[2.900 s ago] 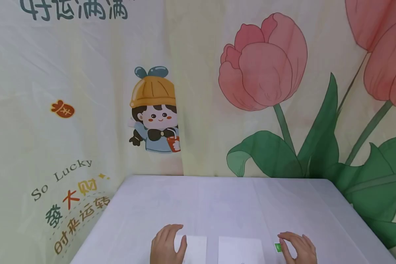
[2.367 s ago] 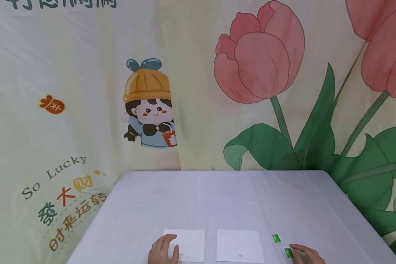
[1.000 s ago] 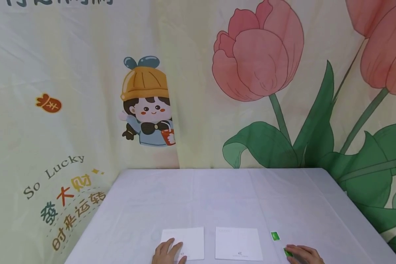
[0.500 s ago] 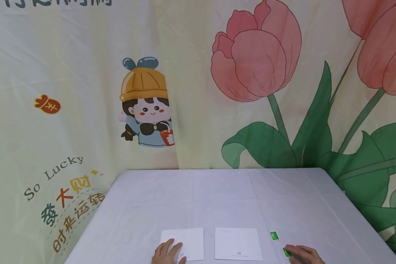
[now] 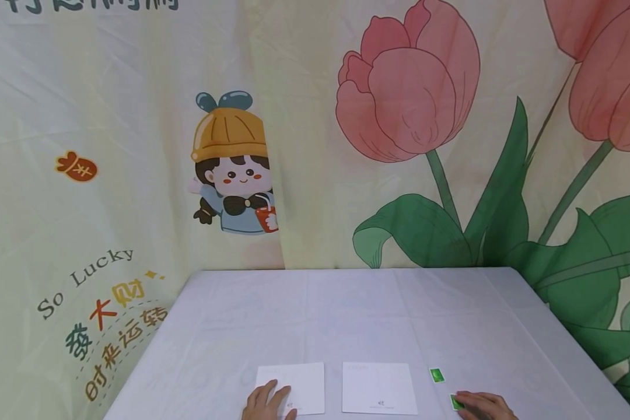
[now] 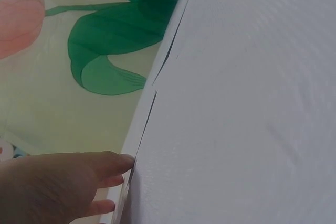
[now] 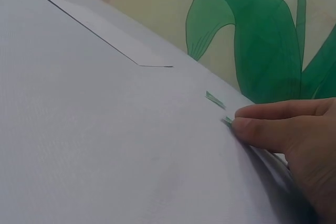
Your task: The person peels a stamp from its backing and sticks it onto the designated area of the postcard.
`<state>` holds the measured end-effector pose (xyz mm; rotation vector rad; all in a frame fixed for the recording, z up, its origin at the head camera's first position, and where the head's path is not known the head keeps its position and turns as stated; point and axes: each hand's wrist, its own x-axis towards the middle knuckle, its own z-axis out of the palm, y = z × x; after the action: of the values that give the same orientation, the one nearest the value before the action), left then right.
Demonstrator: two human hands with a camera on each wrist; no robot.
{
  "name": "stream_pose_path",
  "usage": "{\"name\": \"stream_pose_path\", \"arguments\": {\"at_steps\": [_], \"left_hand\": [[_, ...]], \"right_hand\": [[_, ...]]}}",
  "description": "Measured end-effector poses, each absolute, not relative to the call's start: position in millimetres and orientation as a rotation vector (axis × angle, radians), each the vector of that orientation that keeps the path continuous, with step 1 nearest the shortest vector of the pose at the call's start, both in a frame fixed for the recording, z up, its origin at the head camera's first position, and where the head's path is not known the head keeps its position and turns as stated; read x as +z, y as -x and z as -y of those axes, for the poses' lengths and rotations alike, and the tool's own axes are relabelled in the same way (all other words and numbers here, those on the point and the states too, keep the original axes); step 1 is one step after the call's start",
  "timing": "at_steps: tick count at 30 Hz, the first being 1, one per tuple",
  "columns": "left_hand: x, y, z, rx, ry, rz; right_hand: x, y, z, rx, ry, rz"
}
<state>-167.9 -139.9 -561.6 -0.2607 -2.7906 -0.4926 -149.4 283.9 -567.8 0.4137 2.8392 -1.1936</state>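
Observation:
Two flat white paper rectangles, envelope-like with a small dark print near the bottom edge, lie side by side. My left hand [image 5: 265, 402] rests with loosely spread fingers on the lower left of the left envelope [image 5: 307, 382]. The right envelope [image 5: 380, 388] lies untouched. Thumb and forefinger of my right hand [image 5: 485, 404] pinch at the near green stamp [image 5: 455, 402], which they partly cover. In the right wrist view only a corner of this stamp [image 7: 227, 121] shows at the thumb tip. The far green stamp [image 5: 437, 375], white-bordered, lies just beyond.
A white cloth covers the table [image 5: 357, 315]. Behind its back edge hangs a curtain [image 5: 315, 146] printed with pink tulips, a cartoon figure and lettering.
The right hand has moved from beside the far stamp to the near one, and its fingers have closed in. The left hand has lowered onto the left envelope. The view has tilted slightly.

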Motion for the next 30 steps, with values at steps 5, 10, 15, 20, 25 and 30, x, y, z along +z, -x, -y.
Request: {"name": "stream_pose_path", "arguments": {"at_steps": [5,10,15,20,25,30], "left_hand": [[-562,168,139,-0.488,0.252,2.792],[-561,168,138,-0.488,0.239,2.827],[-560,167,138,-0.505,0.235,2.845],[-564,169,139,-0.51,0.245,2.753],[-570,177,141,-0.491,0.303,2.429],[-573,183,140,-0.552,0.389,2.249]], "right_hand": [[-567,150,-285,-1.127,-0.39,-2.892],[-562,143,-281,-1.151,-0.392,-2.953],[-559,137,-275,-1.164,-0.435,-3.043],[-560,137,-272,-1.115,-0.385,-3.178],[-561,139,-271,-1.059,-0.362,-3.247],[-560,137,-267,-1.029,-0.3,-3.305]]}}
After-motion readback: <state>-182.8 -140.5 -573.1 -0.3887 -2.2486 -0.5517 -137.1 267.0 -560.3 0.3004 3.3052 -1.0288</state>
